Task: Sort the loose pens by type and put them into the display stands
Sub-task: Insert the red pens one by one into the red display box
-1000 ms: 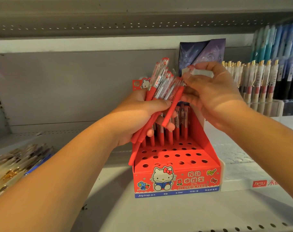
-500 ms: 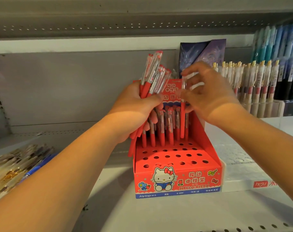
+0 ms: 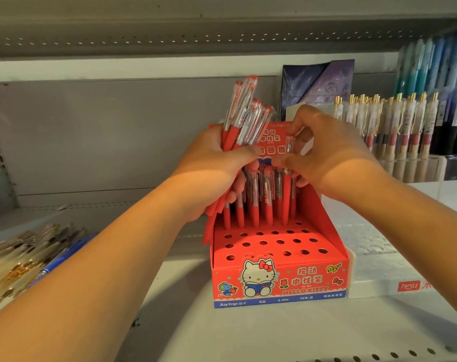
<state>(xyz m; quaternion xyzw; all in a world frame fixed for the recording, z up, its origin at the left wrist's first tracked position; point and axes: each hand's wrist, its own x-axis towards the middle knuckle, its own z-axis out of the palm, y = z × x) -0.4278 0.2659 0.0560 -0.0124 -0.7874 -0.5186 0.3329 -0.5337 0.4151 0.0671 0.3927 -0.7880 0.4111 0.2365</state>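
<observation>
I see the red display stand (image 3: 279,280) on the shelf (image 3: 248,335), and I place everything else from it. Its front panel shows a cartoon cat reading a book, "HELLO KITTY", large Chinese characters, and a blue strip that reads "Joytop" and "0.5MM". The upright back card also says "Joytop" above more Chinese characters.

A row of red pens (image 3: 253,205) stands in the stand's rearmost holes, and the front rows of holes are unfilled. At the right end of that row, my right hand (image 3: 326,155) pinches the clear top of a single red pen (image 3: 287,202) between thumb and curled fingers. The pen is upright and its lower end is down at the back holes. I cannot tell whether it is seated.

Above the stand's left wall, my left hand (image 3: 217,168) is wrapped around a bundle of red pens (image 3: 244,121) with the clear caps fanning upward.

Touching the stand's right side is a white box (image 3: 407,286) with a red label that seems to read "hasu". Behind the stand, to the right, gold-clipped pens (image 3: 394,126) stand in a clear holder, with a dark purple package (image 3: 316,82) just left of them. Well to the left of the stand, a pile of loose pens (image 3: 26,257) lies on the shelf, with a blue pen (image 3: 57,262) at its edge.
</observation>
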